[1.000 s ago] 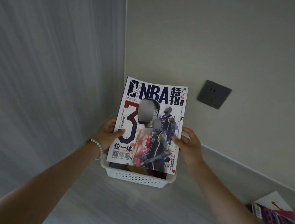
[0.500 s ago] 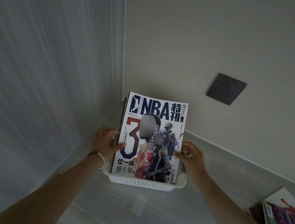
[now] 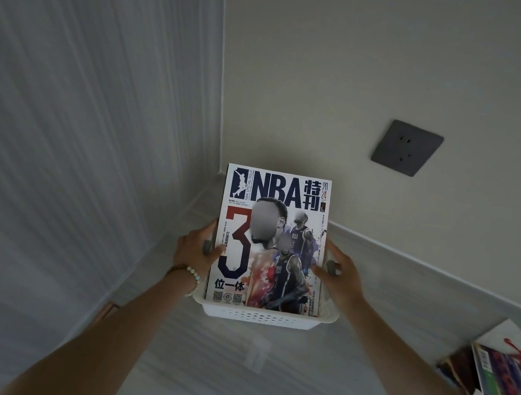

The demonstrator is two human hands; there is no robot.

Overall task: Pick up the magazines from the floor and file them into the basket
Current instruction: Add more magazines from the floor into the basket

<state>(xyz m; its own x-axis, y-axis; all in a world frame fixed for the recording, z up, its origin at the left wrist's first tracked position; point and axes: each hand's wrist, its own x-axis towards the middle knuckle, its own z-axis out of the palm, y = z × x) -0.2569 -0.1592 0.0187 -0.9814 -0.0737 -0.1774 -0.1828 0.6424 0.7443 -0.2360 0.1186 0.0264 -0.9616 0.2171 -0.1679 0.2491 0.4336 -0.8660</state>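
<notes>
I am holding the NBA special-issue magazine [image 3: 271, 239] upright in the white perforated basket [image 3: 257, 316] at the middle of the frame, its lower edge dipping below the rim, with my left hand [image 3: 193, 251] and right hand [image 3: 340, 275] each pinching one side edge. Letting go now, I judge I am risking the limp pages slumping forward over the rim, and pressing unevenly I am risking tipping the light basket.

front of basket [image 3: 255, 316]: open floor [image 3: 210, 374]
left, behind: walls [image 3: 93, 140] close, tight corner
right: magazine pile [image 3: 507, 386] on floor
</notes>
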